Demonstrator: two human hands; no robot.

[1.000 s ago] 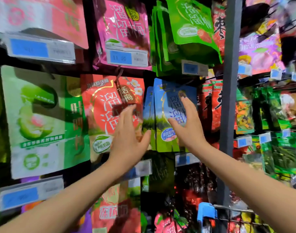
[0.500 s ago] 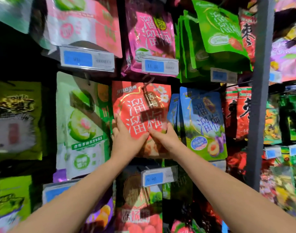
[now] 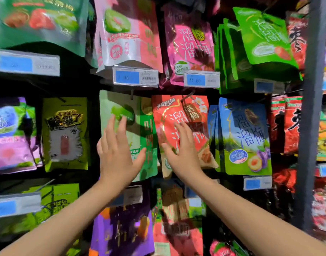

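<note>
Where the glossy red pouch (image 3: 165,115) hangs, the right hand (image 3: 183,156) spreads.

Left hand (image 3: 117,156) off red pouch (image 3: 177,109), toward green pouch (image 3: 121,100); right hand (image 3: 182,152) opened.

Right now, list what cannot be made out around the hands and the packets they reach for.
Head view:
Pale green packet: middle print hidden by left hand.
Red packet: lower print hidden by right hand.
Upper-left price label: figures blurred.
Whether the fingers touch the packets: cannot tell.

The rack (image 3: 313,126) carries hanging pouches: green pouch (image 3: 123,100), red pouch (image 3: 167,111), blue pouch (image 3: 247,135).
</note>
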